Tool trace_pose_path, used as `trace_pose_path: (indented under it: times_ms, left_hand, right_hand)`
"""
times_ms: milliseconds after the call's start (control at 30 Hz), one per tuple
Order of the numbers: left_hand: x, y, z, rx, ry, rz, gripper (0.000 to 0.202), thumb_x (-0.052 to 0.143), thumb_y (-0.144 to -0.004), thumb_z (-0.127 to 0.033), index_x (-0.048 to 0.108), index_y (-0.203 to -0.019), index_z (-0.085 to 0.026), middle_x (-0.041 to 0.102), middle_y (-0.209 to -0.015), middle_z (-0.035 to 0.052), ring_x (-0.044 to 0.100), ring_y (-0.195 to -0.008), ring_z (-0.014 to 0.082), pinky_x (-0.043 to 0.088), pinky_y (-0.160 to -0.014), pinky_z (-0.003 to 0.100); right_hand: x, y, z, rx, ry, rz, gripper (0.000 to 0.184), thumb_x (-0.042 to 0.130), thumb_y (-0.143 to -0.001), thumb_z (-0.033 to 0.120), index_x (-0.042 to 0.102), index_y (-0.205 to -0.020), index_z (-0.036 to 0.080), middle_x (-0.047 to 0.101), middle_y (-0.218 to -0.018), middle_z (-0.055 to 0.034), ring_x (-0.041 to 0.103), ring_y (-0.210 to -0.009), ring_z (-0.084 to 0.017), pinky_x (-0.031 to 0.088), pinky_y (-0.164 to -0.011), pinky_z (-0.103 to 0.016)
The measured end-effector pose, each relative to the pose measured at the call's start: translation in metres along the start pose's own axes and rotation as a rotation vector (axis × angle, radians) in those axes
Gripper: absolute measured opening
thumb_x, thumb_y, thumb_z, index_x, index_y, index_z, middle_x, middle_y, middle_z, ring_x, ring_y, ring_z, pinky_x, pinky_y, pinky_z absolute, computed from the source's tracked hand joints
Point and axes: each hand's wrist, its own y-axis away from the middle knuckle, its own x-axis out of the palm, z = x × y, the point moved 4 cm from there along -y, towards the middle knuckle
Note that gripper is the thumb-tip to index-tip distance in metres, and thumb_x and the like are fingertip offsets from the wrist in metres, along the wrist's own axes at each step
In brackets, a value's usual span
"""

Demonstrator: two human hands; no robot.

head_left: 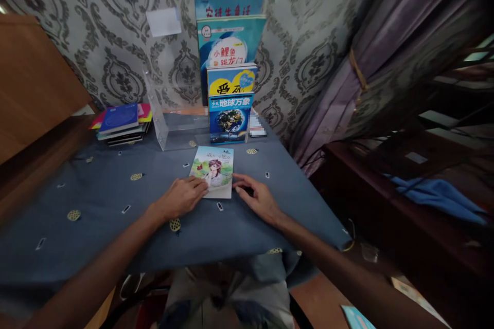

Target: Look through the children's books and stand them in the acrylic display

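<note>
A thin paperback book (222, 169) lies flat on the table, its cover showing a drawn figure in a green landscape under a pale blue sky. My left hand (184, 195) rests on the book's lower left part, fingers together and lying flat on the cover. At the book's right edge is my right hand (258, 196), thumb and fingers apart, fingertips at or very near the edge. Just behind, a blue book with a globe on it (230, 119) stands upright in a clear acrylic rack (164, 136). Taller books, including a teal book (250, 36), rise in steps behind it.
A blue-grey cloth with pineapple prints covers the table (127, 236). At the back left lies a stack of books (121, 119). Patterned wallpaper (309, 36) is behind, and a tied purple curtain (358, 72) hangs at right. A dark red surface holds a blue cloth (436, 198).
</note>
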Motion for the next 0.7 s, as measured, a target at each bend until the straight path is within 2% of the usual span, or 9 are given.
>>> trace_pose_path:
  times_ms: [133,233,333,467,533,600,700]
  left_hand:
    - [-0.005,-0.001,-0.005,0.026,-0.04,0.032,0.028,0.041,-0.103,-0.033,0.063,-0.108,-0.016,0.07,-0.112,0.0112,0.067,-0.1,0.0218,0.056,-0.075,0.031]
    - [-0.008,-0.004,-0.002,0.025,-0.035,0.053,0.029,0.045,-0.101,-0.039,0.063,-0.105,-0.017,0.07,-0.108,0.0093,0.066,-0.1,0.0221,0.055,-0.071,0.03]
    - [-0.005,-0.017,0.017,-0.023,0.026,0.024,0.028,0.043,-0.102,-0.038,0.064,-0.104,-0.02,0.069,-0.105,0.0063,0.065,-0.101,0.0202,0.055,-0.077,0.03]
    - [0.014,-0.042,0.059,-0.214,0.066,-0.092,0.026,0.048,-0.1,-0.031,0.062,-0.117,-0.018,0.064,-0.126,0.0099,0.062,-0.115,0.0225,0.055,-0.09,0.035]
    - [0.025,-0.052,0.074,-0.286,0.077,-0.144,0.027,0.05,-0.098,-0.028,0.061,-0.119,-0.016,0.063,-0.13,0.0128,0.061,-0.118,0.0239,0.054,-0.096,0.037]
    - [0.033,-0.056,0.078,-0.311,0.088,-0.182,0.026,0.051,-0.097,-0.027,0.062,-0.117,-0.014,0.064,-0.127,0.0144,0.062,-0.117,0.0249,0.053,-0.097,0.039]
    - [0.037,-0.053,0.074,-0.318,0.095,-0.226,0.022,0.052,-0.095,-0.026,0.066,-0.108,-0.016,0.068,-0.117,0.0131,0.064,-0.11,0.026,0.053,-0.096,0.04]
  right_hand:
    - [-0.002,-0.002,-0.004,-0.005,0.029,-0.02,0.036,0.052,-0.091,0.03,0.067,-0.122,0.02,0.077,-0.095,-0.0054,0.065,-0.066,-0.017,0.051,-0.058,-0.029]
    - [-0.004,-0.005,-0.003,-0.068,0.103,-0.049,0.03,0.052,-0.091,0.027,0.069,-0.115,0.021,0.075,-0.097,-0.0063,0.069,-0.083,-0.021,0.056,-0.074,-0.035]
    - [0.0,-0.011,-0.003,-0.119,0.225,-0.044,0.028,0.051,-0.093,0.026,0.069,-0.115,0.021,0.074,-0.102,-0.0085,0.067,-0.1,-0.025,0.055,-0.089,-0.043]
    - [0.009,-0.028,-0.011,-0.101,0.405,-0.044,0.037,0.053,-0.092,0.029,0.064,-0.125,0.015,0.068,-0.124,-0.016,0.059,-0.12,-0.031,0.047,-0.103,-0.052]
    - [0.012,-0.04,-0.02,-0.086,0.456,-0.05,0.041,0.054,-0.091,0.027,0.061,-0.13,0.015,0.062,-0.135,-0.0176,0.055,-0.127,-0.032,0.045,-0.106,-0.053]
    - [0.012,-0.053,-0.03,-0.076,0.468,-0.043,0.044,0.053,-0.091,0.025,0.06,-0.133,0.015,0.06,-0.138,-0.017,0.053,-0.131,-0.031,0.045,-0.107,-0.053]
    - [0.007,-0.07,-0.046,-0.08,0.44,0.01,0.047,0.052,-0.088,0.019,0.059,-0.134,0.014,0.061,-0.139,-0.0165,0.053,-0.133,-0.03,0.042,-0.11,-0.051]
